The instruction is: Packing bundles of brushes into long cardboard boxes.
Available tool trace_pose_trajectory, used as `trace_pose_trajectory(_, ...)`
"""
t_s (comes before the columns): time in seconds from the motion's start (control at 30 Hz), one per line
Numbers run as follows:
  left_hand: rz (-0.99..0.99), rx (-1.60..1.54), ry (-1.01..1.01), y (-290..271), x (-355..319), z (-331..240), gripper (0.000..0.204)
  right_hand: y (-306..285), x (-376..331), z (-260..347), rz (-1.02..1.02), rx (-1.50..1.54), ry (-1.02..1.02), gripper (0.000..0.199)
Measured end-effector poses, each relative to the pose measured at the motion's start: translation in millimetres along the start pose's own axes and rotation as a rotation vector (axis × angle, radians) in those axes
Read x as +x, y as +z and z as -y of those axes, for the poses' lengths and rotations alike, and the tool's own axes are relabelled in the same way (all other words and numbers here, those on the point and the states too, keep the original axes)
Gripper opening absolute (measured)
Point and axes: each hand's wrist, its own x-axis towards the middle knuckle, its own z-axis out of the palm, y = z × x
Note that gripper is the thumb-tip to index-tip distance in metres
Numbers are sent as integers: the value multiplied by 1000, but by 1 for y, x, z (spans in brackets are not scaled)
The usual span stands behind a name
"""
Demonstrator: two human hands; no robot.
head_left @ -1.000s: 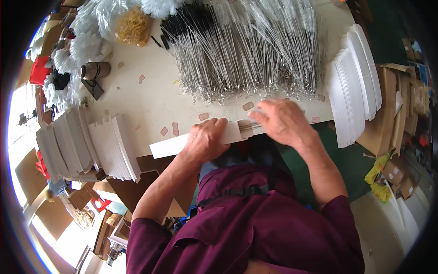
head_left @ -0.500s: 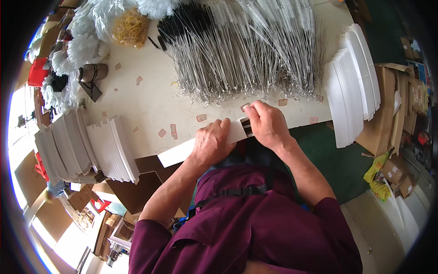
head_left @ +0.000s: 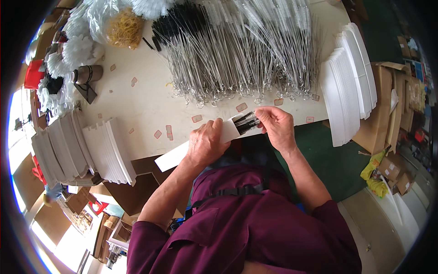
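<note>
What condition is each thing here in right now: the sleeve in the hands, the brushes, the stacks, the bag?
White paper sleeve: flat, open at one end, held.
Small brushes: partly inside the sleeve, tips sticking out.
Left hand: pressing on the sleeve.
Right hand: pinching the brushes.
Wire brushes: loose pile on the table.
Sleeve stacks: leaning, unfilled.
Rubber band bag: open.

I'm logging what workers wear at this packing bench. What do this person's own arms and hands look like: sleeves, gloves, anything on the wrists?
Both hands are bare: no gloves on the left hand or the right hand, and no watch or ring that I can make out. The forearms are uncovered. Dark maroon short sleeves end near the elbows. A black strap crosses the shirt's front.
</note>
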Motion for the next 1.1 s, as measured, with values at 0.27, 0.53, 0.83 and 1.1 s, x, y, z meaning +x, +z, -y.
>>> trace_pose_trajectory(0.27, -9, 2, -27, 4, -2, 0, 43, -3, -5, -3, 15, -68, -68, 20)
trace_pose_trajectory(0.53, 13, 14, -21, 5, -4, 0, 46, -4, -7, 0, 40, -21, -12, 22)
trace_pose_trajectory(0.83, -47, -22, 38, 8, -4, -6, 38, 25, -9, -22, 35, 282, 204, 13)
trace_pose_trajectory(1.1, 30, -44, -61, 7, -6, -9, 48, 40, -17, -31, -174, -249, -393, 15)
